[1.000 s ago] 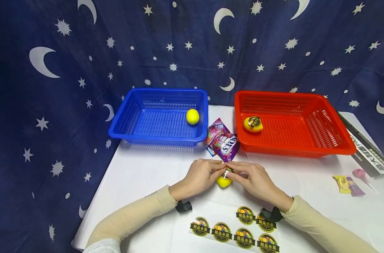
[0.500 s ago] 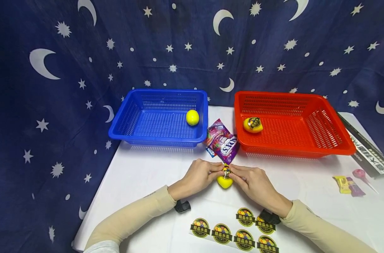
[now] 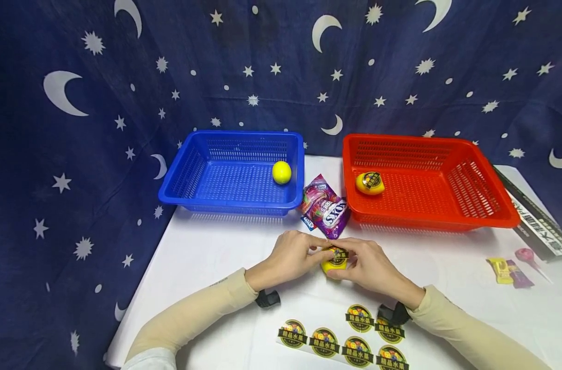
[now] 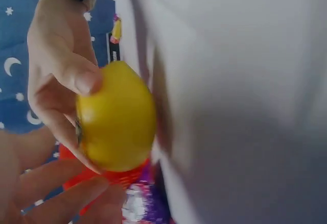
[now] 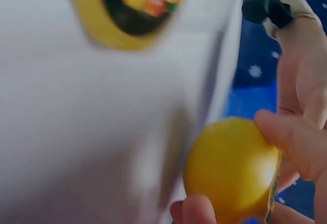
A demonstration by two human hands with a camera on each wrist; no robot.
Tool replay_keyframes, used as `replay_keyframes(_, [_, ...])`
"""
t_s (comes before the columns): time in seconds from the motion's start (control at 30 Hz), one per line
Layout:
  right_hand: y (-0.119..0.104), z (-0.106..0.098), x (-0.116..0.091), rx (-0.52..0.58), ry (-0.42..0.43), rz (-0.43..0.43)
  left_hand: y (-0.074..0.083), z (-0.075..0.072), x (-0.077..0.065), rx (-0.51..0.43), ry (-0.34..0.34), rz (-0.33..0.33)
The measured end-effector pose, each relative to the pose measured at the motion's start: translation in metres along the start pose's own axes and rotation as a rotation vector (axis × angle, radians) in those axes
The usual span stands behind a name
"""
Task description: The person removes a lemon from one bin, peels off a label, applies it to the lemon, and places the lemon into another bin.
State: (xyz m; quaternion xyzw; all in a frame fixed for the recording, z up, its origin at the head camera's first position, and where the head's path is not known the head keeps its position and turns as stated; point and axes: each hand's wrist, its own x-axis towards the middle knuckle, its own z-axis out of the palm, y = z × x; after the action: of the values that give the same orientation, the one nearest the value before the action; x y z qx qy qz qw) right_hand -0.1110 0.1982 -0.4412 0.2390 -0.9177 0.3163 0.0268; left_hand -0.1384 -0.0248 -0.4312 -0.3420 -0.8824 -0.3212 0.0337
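Note:
Over the table, my right hand (image 3: 373, 264) grips a yellow lemon (image 3: 332, 264), its thumb on the near side and fingers curled round the far side. A round black-and-gold sticker (image 3: 338, 255) with a fruit picture covers the lemon's upper face. My left hand (image 3: 292, 257) lies against the lemon's left side, thumb and index finger reaching to the sticker. In the left wrist view, the left fingers (image 4: 56, 193) extend loosely, beside the lemon (image 4: 120, 122). The right wrist view has the lemon (image 5: 230, 170) between digits, with the sticker edge-on at its right.
Several matching stickers (image 3: 324, 341) lie on a backing sheet in front. Behind stand a blue basket (image 3: 183, 199) with a yellow lemon (image 3: 282, 172) and a red basket (image 3: 429, 221) with a stickered lemon (image 3: 369, 184). A purple candy bag (image 3: 327, 208) lies between them; wrapped sweets (image 3: 500, 271) and a lollipop (image 3: 526, 255) are right.
The lemon has turned and shifted slightly right, showing more of the sticker's face. My right hand has moved from pressing the sticker's side to gripping round the lemon. The baskets have stayed put.

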Motion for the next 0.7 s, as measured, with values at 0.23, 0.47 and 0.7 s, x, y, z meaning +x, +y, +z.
replay_keyframes(0.23, [-0.008,-0.09,0.0,-0.005,-0.013,0.012,0.017,-0.008,0.03,0.1,0.119,0.024])
replay_keyframes(0.47, [0.044,-0.19,0.056,-0.07,-0.083,0.321,0.029,0.002,0.068,0.321,0.123,0.014])
replay_keyframes(0.7, [0.123,-0.201,0.101,-0.112,-0.19,0.385,0.027,0.017,0.084,0.402,0.126,-0.001])
